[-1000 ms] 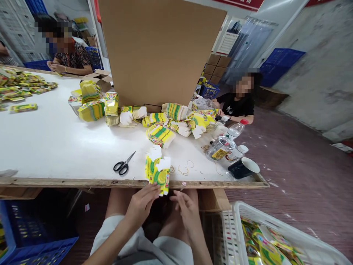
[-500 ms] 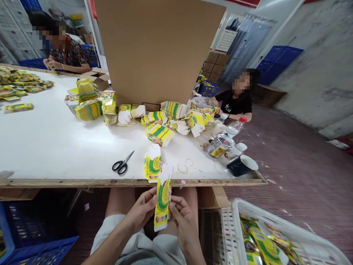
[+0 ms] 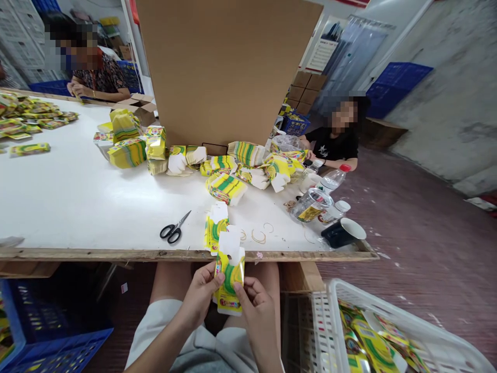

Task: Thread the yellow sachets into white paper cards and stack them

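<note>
I hold the yellow carton (image 3: 230, 286) between my hands, over my lap, at the wooden table edge (image 3: 116, 254). Its long axis runs away from me, with the white flap (image 3: 229, 244) at the far end, toward the small carton stack (image 3: 216, 228). My left hand (image 3: 201, 292) pinches its left side, my right hand (image 3: 257, 311) its right, both equally near; the fingers behind are hidden, so I can't judge how firm the right's hold is.

A small packing workshop
Two people (image 3: 101, 77) sit by a long white table (image 3: 77, 207) strewn with yellow cartons (image 3: 226, 188), near plastic crates (image 3: 404, 76), stacked boxes (image 3: 305, 94) and a stained wall (image 3: 466, 103).
</note>
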Tool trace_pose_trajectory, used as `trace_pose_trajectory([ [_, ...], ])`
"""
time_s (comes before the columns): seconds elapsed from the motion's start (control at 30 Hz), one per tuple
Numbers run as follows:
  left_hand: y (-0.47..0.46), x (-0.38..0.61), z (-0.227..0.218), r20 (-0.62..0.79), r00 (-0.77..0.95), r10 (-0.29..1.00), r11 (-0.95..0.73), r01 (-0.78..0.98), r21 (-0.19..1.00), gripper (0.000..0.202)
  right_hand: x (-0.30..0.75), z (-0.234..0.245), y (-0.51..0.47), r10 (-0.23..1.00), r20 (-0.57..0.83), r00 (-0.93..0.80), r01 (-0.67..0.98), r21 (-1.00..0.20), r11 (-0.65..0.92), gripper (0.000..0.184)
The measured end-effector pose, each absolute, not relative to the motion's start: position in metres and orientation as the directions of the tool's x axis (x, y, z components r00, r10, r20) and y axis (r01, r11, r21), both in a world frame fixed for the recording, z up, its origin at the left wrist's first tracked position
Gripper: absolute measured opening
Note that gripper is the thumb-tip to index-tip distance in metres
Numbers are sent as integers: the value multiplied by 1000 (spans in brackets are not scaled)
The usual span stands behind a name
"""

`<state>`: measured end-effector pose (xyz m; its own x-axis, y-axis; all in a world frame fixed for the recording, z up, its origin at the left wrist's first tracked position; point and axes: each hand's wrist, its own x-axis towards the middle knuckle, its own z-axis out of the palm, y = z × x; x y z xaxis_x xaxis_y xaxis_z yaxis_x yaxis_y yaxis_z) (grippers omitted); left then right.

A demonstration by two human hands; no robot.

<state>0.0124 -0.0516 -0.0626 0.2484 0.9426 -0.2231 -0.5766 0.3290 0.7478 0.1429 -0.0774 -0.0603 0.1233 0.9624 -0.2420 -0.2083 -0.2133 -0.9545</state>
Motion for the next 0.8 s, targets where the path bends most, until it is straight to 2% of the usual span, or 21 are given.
trace_pose_trajectory([
  [0.17,-52,12,-70,-170,153,973,222,-456,862,43,140,-69,-81,968,-135,214,-33,-991,-131,35],
  [0.3,-55,5,-69,-100,119,988,137,-362,922,60,147,-73,-79,986,-56,159,72,-995,-68,30],
  [0.47,-56,-5,-56,-53,257,965,129,-290,948,62,158,-61,-71,997,28,70,21,-999,27,53],
  [0.57,-56,-8,-49,-59,356,933,174,-303,937,46,166,-51,-66,998,34,-54,-28,-999,33,39],
  [0.67,-57,-9,-48,-66,445,893,251,-370,894,33,172,-46,-62,992,11,-126,14,-1000,13,22],
  [0.73,-58,-9,-48,-75,477,876,289,-395,872,34,175,-44,-61,994,33,-107,84,-996,42,21],
  [0.8,-60,-8,-50,-87,473,877,307,-412,858,47,175,-45,-60,994,74,-84,141,-986,85,25],
])
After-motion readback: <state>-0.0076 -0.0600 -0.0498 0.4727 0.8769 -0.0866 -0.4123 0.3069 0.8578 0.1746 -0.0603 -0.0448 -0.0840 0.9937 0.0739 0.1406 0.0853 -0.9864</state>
